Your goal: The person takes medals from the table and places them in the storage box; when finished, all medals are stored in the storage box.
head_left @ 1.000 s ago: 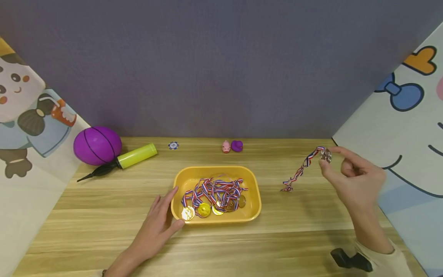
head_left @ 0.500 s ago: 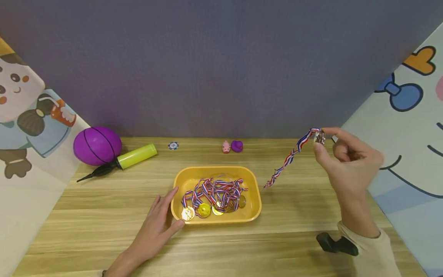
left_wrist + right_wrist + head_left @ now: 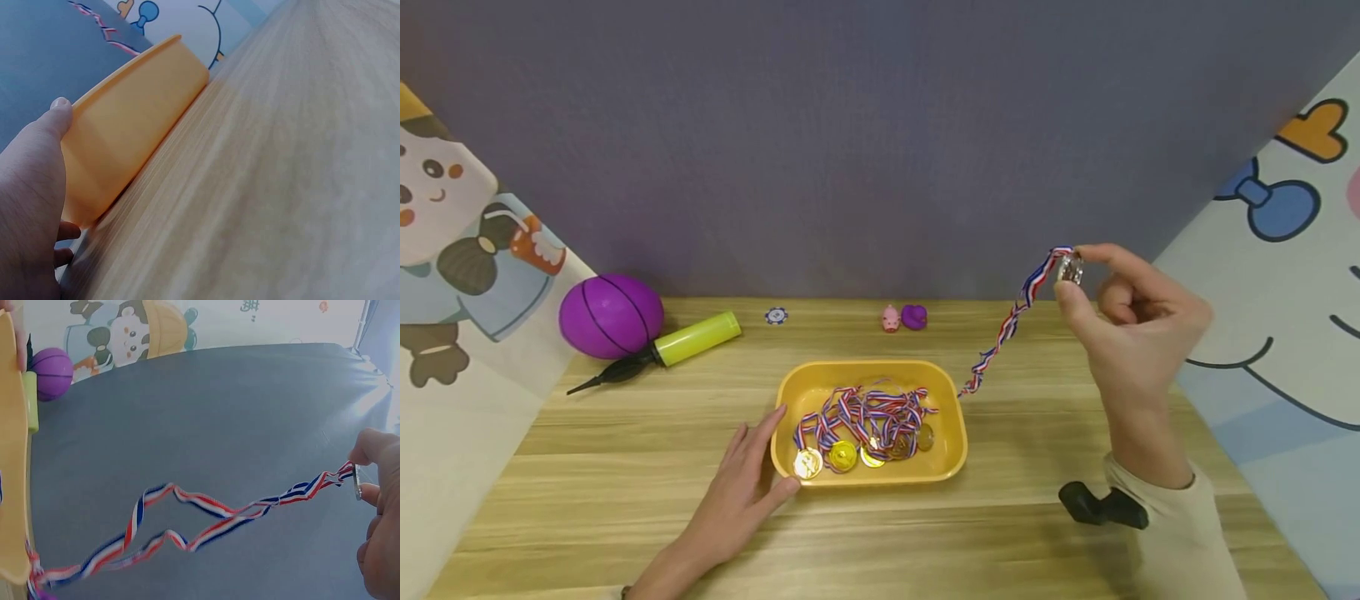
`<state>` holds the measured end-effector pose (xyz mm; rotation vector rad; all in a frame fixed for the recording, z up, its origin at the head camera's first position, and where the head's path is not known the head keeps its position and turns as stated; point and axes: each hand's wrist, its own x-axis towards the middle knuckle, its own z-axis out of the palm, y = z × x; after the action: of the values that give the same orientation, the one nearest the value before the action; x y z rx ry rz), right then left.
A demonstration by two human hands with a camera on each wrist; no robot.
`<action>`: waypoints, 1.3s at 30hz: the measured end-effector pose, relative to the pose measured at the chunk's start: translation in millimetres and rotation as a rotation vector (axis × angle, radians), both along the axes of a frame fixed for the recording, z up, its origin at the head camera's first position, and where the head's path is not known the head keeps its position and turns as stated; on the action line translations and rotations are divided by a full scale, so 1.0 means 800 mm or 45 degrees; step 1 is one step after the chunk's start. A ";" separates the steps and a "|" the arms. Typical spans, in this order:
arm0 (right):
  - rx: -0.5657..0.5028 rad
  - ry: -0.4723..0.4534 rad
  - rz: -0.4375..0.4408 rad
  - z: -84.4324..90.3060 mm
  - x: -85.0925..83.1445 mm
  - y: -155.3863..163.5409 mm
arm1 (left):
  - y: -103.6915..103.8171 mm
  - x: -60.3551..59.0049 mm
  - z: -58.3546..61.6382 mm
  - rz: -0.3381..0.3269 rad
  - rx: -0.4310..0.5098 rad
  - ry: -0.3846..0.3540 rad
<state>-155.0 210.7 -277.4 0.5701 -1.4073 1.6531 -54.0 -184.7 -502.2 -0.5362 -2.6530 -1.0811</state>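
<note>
My right hand (image 3: 1131, 321) is raised above the table's right side and pinches a silver medal (image 3: 1070, 268) between thumb and forefinger. The medal's red, white and blue ribbon (image 3: 1003, 332) hangs down to the left, its end near the right rim of the yellow tray (image 3: 951, 400). In the right wrist view the ribbon (image 3: 200, 522) trails from my fingers (image 3: 375, 494) to the tray (image 3: 12, 487). Several gold medals (image 3: 842, 454) with tangled ribbons lie in the tray. My left hand (image 3: 741, 483) rests flat on the table with straight fingers against the tray's left front corner (image 3: 125, 137).
A purple ball (image 3: 611, 315) and a yellow-green pump (image 3: 681, 342) lie at the back left. A blue chip (image 3: 775, 315), a pink toy pig (image 3: 890, 318) and a purple toy duck (image 3: 913, 316) sit along the back edge. Cartoon panels stand at both sides.
My right hand has lifted the silver medal up and to the left; the ribbon's end has come off the table and swung towards the tray's right rim. The left hand has stayed put.
</note>
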 end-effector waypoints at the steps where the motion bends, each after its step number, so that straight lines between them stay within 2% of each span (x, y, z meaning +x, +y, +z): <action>1: 0.008 0.001 0.013 -0.001 0.000 -0.002 | 0.000 0.000 0.000 0.001 0.001 -0.005; 5: 0.095 -0.033 0.062 -0.016 0.000 -0.009 | 0.000 0.001 0.002 0.002 0.005 -0.008; 13: 0.433 -0.206 -0.019 -0.067 0.004 -0.032 | 0.001 0.001 0.003 0.004 -0.002 -0.015; 21: 0.576 -0.329 0.060 -0.109 0.012 -0.056 | 0.001 0.001 0.002 0.001 -0.010 -0.001; 30: 0.712 -0.467 0.160 -0.150 0.010 -0.067 | 0.001 0.000 0.001 0.001 -0.008 -0.005; 35: 0.888 -0.524 0.138 -0.167 0.007 -0.068 | 0.001 0.000 0.001 0.002 -0.007 -0.004; 39: 1.044 -0.517 0.086 -0.180 0.003 -0.065 | 0.001 0.000 0.002 0.001 -0.006 -0.006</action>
<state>-153.0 158.3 -421.2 0.7551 -2.4111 1.2254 -53.8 -183.9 -500.8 -0.5338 -2.6603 -1.0781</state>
